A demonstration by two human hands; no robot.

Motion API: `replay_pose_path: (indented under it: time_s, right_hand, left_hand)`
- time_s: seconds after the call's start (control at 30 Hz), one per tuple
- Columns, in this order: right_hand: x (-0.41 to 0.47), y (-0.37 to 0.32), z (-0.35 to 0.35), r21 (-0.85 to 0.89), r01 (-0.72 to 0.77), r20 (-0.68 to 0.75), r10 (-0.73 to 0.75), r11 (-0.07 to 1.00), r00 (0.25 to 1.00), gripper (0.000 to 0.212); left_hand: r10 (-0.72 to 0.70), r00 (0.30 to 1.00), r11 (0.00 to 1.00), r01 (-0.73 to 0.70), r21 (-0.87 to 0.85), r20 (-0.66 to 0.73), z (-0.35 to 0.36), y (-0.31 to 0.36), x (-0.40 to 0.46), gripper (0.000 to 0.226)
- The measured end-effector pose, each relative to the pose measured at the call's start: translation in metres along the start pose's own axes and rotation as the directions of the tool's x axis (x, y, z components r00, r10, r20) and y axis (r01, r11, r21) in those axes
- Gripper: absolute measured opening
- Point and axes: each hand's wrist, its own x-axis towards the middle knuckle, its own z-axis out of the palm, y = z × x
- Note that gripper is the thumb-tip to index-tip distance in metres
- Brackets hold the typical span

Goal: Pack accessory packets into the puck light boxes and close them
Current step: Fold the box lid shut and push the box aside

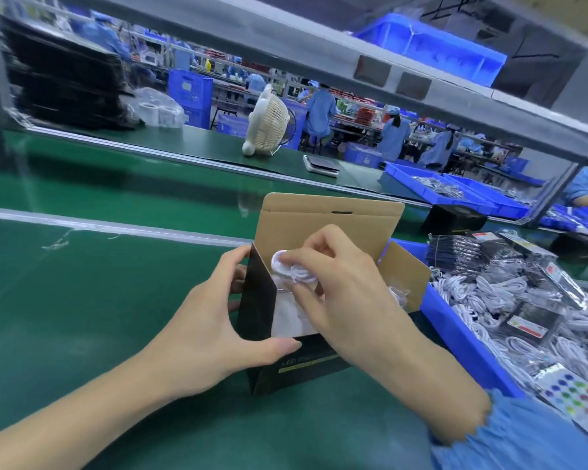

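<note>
one head-worn camera looked forward and down, close over the open box [319, 266] on the green bench [82, 300]; its wide, tilted view ran across the conveyor [116, 184] to distant workstations beyond.

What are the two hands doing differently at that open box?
The left hand grips the box by its near corner, thumb on the front wall, steadying it. The right hand reaches into the open top, fingers pinching a coiled white cable packet. The left stays outside the box; the right is over its inside. Both are bare and work on the same box.
</note>
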Motion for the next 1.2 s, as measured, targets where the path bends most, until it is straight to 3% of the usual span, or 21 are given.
replay_pose_path:
  time_s: [0.07, 0.13, 0.27, 0.33, 0.4, 0.5, 0.57, 0.6, 0.63, 0.7, 0.73, 0.77, 0.83, 0.87, 0.9, 0.97, 1.03, 1.13, 1.2]
  right_hand:
    - [-0.002, -0.006, -0.002, -0.055, 0.168, 0.128, -0.16, 0.984, 0.979, 0.02]
    - [-0.003, -0.002, -0.011, 0.024, 0.232, 0.254, -0.23, 0.972, 0.939, 0.024]
    - [-0.005, 0.011, -0.017, 0.194, 0.193, 0.147, -0.223, 0.962, 0.964, 0.019]
    - [-0.005, 0.011, -0.011, 0.18, 0.207, 0.21, -0.243, 0.962, 0.947, 0.012]
    - [-0.006, 0.012, -0.011, 0.118, 0.251, 0.306, -0.275, 0.961, 0.911, 0.019]
    - [-0.007, 0.007, -0.017, 0.04, 0.287, 0.368, -0.281, 0.957, 0.886, 0.038]
    - [-0.012, 0.005, -0.02, 0.117, 0.242, 0.418, -0.268, 0.963, 0.868, 0.039]
    - [-0.017, 0.009, -0.022, 0.176, 0.193, 0.403, -0.25, 0.965, 0.88, 0.035]
    - [-0.023, 0.018, -0.026, 0.207, 0.169, 0.302, -0.227, 0.964, 0.926, 0.03]
    - [-0.033, 0.051, -0.036, 0.083, 0.103, -0.104, -0.094, 0.991, 0.99, 0.031]
    - [-0.038, 0.07, -0.041, 0.019, -0.049, -0.283, 0.052, 0.999, 0.958, 0.04]
    - [-0.043, 0.084, -0.043, 0.032, -0.244, -0.356, 0.239, 0.969, 0.904, 0.054]
    - [-0.047, 0.098, -0.031, 0.275, -0.489, -0.215, 0.548, 0.828, 0.808, 0.064]
    - [-0.05, 0.101, -0.019, 0.398, -0.482, -0.141, 0.571, 0.781, 0.809, 0.054]
    - [-0.056, 0.1, -0.006, 0.424, -0.427, -0.142, 0.524, 0.799, 0.84, 0.042]
    - [-0.065, 0.092, 0.007, 0.401, -0.308, -0.197, 0.409, 0.863, 0.891, 0.036]
    - [-0.075, 0.095, 0.007, 0.415, -0.224, -0.113, 0.294, 0.882, 0.949, 0.031]
    - [-0.073, 0.103, -0.002, 0.495, -0.188, -0.017, 0.225, 0.848, 0.974, 0.035]
    - [-0.063, 0.104, 0.001, 0.553, -0.216, -0.101, 0.322, 0.805, 0.941, 0.014]
  left_hand:
    - [-0.002, 1.0, 1.0, 0.001, -0.023, -0.007, 0.001, -0.001, 0.0, 0.099]
    - [0.01, 1.0, 0.999, -0.01, -0.035, 0.004, 0.0, -0.001, 0.0, 0.101]
    - [0.052, 0.998, 0.997, -0.053, -0.047, -0.02, 0.0, -0.004, -0.001, 0.109]
    - [0.075, 0.996, 0.994, -0.079, -0.078, -0.055, 0.001, -0.006, -0.002, 0.112]
    - [0.116, 0.991, 0.989, -0.122, -0.087, -0.063, 0.0, -0.007, -0.005, 0.109]
    - [0.267, 0.959, 0.952, -0.246, 0.181, -0.099, -0.005, -0.003, -0.004, 0.095]
    - [0.435, 0.894, 0.816, -0.343, 0.466, -0.103, -0.008, 0.0, -0.003, 0.088]
    - [0.501, 0.862, 0.738, -0.379, 0.559, -0.078, -0.007, 0.0, -0.003, 0.082]
    - [0.549, 0.835, 0.675, -0.416, 0.609, -0.038, -0.004, 0.0, -0.003, 0.074]
    - [0.593, 0.803, 0.601, -0.487, 0.633, 0.055, 0.004, 0.001, -0.004, 0.052]
    - [0.59, 0.802, 0.591, -0.509, 0.626, 0.096, 0.008, 0.001, -0.004, 0.043]
    - [0.576, 0.809, 0.597, -0.516, 0.614, 0.12, 0.011, 0.002, -0.005, 0.037]
    - [0.539, 0.832, 0.639, -0.506, 0.579, 0.133, 0.011, 0.005, -0.004, 0.033]
    - [0.514, 0.85, 0.684, -0.489, 0.541, 0.119, 0.009, 0.007, -0.002, 0.032]
    - [0.486, 0.869, 0.736, -0.463, 0.494, 0.091, 0.007, 0.009, 0.0, 0.032]
    - [0.393, 0.919, 0.845, -0.358, 0.398, -0.009, 0.0, 0.013, 0.005, 0.03]
    - [0.28, 0.949, 0.942, -0.241, 0.233, -0.149, -0.01, 0.01, 0.012, 0.012]
    - [0.176, 0.937, 0.984, -0.16, 0.077, -0.303, -0.024, -0.003, 0.015, 0.078]
    - [0.181, 0.961, 0.983, -0.183, 0.01, -0.207, -0.029, -0.005, 0.019, 0.101]
